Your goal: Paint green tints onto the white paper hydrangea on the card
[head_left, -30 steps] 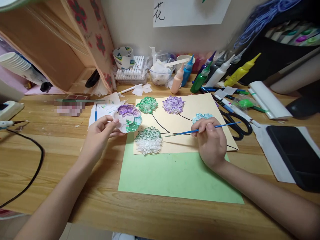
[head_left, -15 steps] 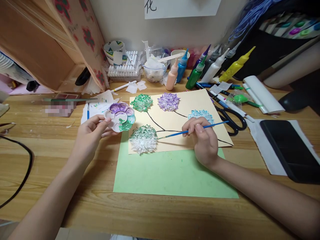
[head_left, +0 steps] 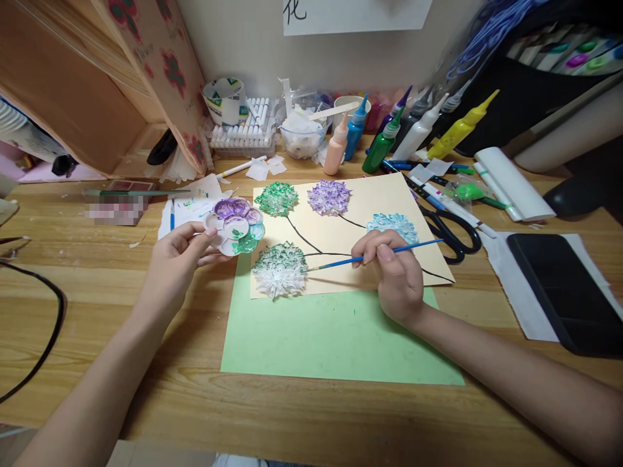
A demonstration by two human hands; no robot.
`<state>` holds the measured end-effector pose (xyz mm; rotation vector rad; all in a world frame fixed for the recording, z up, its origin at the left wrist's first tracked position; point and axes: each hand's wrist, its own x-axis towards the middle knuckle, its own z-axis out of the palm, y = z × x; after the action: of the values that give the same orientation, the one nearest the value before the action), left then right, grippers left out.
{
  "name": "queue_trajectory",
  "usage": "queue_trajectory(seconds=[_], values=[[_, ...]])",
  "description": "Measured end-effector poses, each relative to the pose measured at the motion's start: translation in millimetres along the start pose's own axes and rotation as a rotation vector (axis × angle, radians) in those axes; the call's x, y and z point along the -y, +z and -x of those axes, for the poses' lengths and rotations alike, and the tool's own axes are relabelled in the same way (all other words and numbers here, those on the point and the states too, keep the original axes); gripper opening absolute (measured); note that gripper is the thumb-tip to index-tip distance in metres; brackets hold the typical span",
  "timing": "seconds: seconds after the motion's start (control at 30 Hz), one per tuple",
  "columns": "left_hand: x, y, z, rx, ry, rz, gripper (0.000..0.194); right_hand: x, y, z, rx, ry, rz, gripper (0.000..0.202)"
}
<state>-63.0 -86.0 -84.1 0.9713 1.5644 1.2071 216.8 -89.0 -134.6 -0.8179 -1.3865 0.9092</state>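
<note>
- Your left grip (head_left: 179, 251) pinches a white, flower-shaped plastic palette (head_left: 235, 229), paint-smeared.
- Your right grip (head_left: 396, 279) holds a slim blue paintbrush (head_left: 335, 263), tip at the right edge of a ruffled green-and-white paper flower (head_left: 280, 270).
- That flower lies on a cream rectangular paper sheet (head_left: 374, 200).

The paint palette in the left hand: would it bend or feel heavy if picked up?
The palette is probably stiff: the left hand holds it by one edge and it shows no sag. It is likely light, as a pinch supports it. The green paint looks glossy, so that side could be slippery.
</note>
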Motion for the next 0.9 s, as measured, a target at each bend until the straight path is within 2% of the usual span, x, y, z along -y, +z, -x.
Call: queue_trajectory(seconds=[0.2, 0.43, 0.6, 0.77, 0.9], values=[[-0.6, -0.1, 0.6, -0.014, 0.0, -0.009, 0.026, 1.5, 1.5, -0.8, -0.106, -0.033, -0.058, 0.025], [-1.2, 0.6, 0.4, -0.007, 0.002, -0.006, 0.026, -0.3, 1.3, -0.7, -0.053, 0.007, -0.064, 0.023], [-1.0, 0.2, 0.6, 0.001, 0.002, -0.002, 0.025, 0.0, 0.6, -1.2, -0.097, -0.038, -0.099, 0.025], [-0.7, -0.7, 1.7, 0.006, 0.02, -0.003, 0.023, -0.3, 1.6, -0.2, -0.061, -0.011, -0.06, 0.024], [0.9, -0.6, 0.7, 0.0, 0.028, 0.004, 0.023, -0.2, 2.0, -0.6, -0.08, -0.024, -0.051, 0.024]])
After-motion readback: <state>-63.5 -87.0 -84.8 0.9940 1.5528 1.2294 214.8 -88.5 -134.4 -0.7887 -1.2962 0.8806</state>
